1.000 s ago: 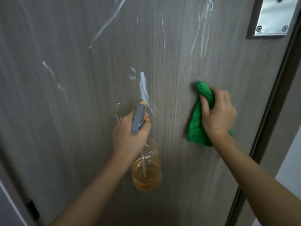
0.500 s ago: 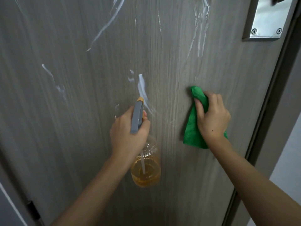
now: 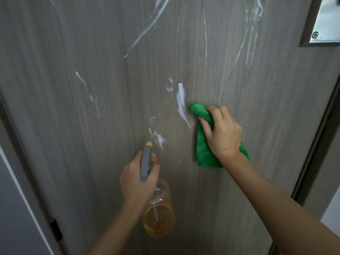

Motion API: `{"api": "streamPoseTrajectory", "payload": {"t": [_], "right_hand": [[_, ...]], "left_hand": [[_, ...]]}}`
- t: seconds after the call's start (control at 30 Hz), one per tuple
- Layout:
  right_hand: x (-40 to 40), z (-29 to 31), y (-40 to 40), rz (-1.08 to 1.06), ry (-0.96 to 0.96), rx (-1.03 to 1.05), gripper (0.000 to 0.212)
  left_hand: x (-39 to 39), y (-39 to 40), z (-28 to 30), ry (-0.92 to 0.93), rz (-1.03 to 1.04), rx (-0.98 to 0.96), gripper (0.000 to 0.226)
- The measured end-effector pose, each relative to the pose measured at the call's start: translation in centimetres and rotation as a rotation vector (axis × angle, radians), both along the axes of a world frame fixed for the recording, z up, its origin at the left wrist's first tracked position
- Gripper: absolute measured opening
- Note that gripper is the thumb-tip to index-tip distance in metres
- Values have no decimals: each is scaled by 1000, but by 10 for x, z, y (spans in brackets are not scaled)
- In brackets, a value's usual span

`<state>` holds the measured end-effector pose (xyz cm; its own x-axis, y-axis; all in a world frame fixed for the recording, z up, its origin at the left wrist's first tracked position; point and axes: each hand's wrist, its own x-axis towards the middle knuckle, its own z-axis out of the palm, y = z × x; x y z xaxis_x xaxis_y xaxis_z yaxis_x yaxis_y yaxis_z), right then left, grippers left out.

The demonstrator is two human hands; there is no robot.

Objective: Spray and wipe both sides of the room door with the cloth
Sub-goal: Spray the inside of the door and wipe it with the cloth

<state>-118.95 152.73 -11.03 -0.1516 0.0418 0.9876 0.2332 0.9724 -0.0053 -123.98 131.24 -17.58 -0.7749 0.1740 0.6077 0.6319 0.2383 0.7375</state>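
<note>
Two hands work the grey wood-grain door [image 3: 92,126], which fills nearly the whole frame. The right hand [image 3: 223,134], right of centre, has its fingers curled round a bunched green cloth [image 3: 203,151] and presses it flat against the panel; the cloth's upper tip sits just beside a white foam streak [image 3: 181,102], and its loose tail hangs down under the wrist. The left hand [image 3: 137,178], low in the middle of the frame, is wrapped round the neck of a spray bottle [image 3: 159,216], a finger at the trigger under the grey spray head [image 3: 146,165].

The cloth looks soft, light and limp, so it should fold to any shape; gripping it in a wad, as here, probably gives the firmest pad, while the free tail may drag and smear. The bottle seems to be thin clear plastic, partly filled with amber liquid, so it is likely light and a little squashy; the neck is the sound place to take it.

The bottle's long axis runs roughly up and down the frame, body toward the bottom, nozzle toward the door. The cloth's long axis also runs top to bottom, leaning slightly left at the tip.

More foam streaks [image 3: 147,30] cross the upper frame, and a metal handle plate [image 3: 323,24] sits at the upper right corner. Plenty of this side seems unwiped.
</note>
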Motion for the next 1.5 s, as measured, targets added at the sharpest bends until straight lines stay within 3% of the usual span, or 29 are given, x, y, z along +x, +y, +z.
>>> {"api": "streamPoseTrajectory", "payload": {"t": [0.27,0.6,0.83,1.0,1.23,1.33,1.5], "right_hand": [[-14,-5,1,-46,7,25,30],[-11,-2,-5,-22,6,-25,30],[-21,37,-28,31,96,19,24],[-42,93,-37,28,103,-28,30],[-48,97,-35,8,107,-28,30],[-47,98,-35,14,115,-22,31],[-47,99,-34,24,120,12,29]], "left_hand": [[-6,2,-14,29,13,-90,16],[-13,-14,-15,-29,-20,34,7],[-52,-60,35,-107,64,230,14],[-77,-96,96,-14,158,277,23],[-88,-101,113,36,193,137,30],[-87,-94,111,25,178,133,23],[-84,-86,110,36,210,121,34]]}}
